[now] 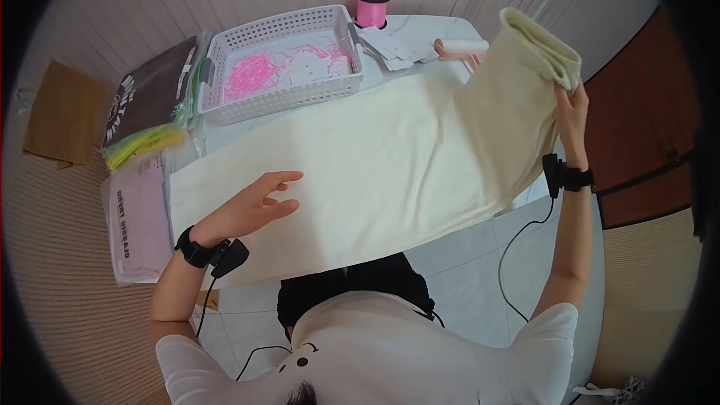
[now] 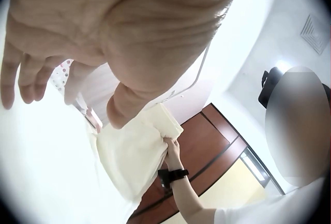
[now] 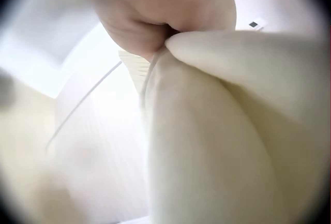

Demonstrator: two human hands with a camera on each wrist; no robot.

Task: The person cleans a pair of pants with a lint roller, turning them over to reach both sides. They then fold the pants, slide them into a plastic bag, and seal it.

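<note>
A long cream cloth (image 1: pixel 360 165), smooth at the left and lightly wrinkled toward the right, lies across the table. At the right its end rises off the tabletop in a thick folded roll (image 1: pixel 517 52). My right hand (image 1: pixel 572 121) grips the edge of that raised end, and the right wrist view shows the hand (image 3: pixel 165 4) against the bulging cloth (image 3: pixel 207 141), its fingertips hidden. Over the left part of the cloth is my left hand (image 1: pixel 255 202), fingers loosely extended and holding nothing. In the left wrist view its palm and spread fingers (image 2: pixel 119 107) fill the upper left.
At the back stands a white basket (image 1: pixel 285 101) with pink paper shreds. Beside it are a pink ribbon spool (image 1: pixel 372 11), white cards (image 1: pixel 390 49) and a pink-handled lint roller (image 1: pixel 461 46). Bagged garments (image 1: pixel 150 97) lie along the left edge, with a pink packet (image 1: pixel 141 217) below.
</note>
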